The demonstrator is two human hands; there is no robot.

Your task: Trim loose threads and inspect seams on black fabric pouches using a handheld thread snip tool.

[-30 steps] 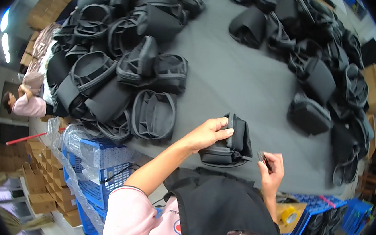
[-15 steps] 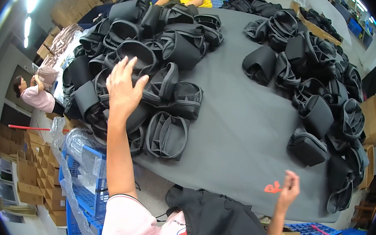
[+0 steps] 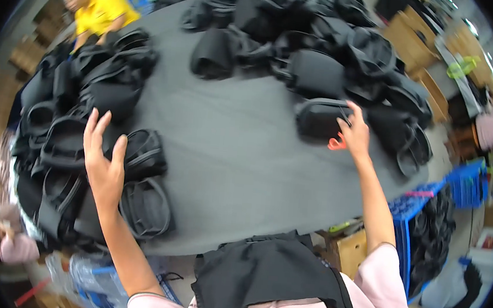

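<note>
My left hand (image 3: 104,168) is raised at the left side of the table, fingers spread and holding nothing. Around and behind it lie black fabric pouches (image 3: 147,207), several with open tops and inner dividers. On the right, my right hand (image 3: 355,133) is closed on a small pair of scissors (image 3: 336,142) with orange-red handle loops; the dark blades are partly hidden by the fingers. Just beyond those fingers sits a closed black pouch (image 3: 320,118) with a rounded top edge. I cannot tell whether the hand touches it.
A grey-covered table (image 3: 229,152) stretches between two heaps of black pouches. Across its far left corner a person in a yellow shirt (image 3: 105,9) works. Blue crates (image 3: 407,227) stand below the right edge, one filled with black pieces. Cardboard boxes (image 3: 409,36) are at the far right.
The view has swung to the right. My right hand has moved forward with the scissors, up to a pouch by the right heap. My left hand stays open near the left heap.
</note>
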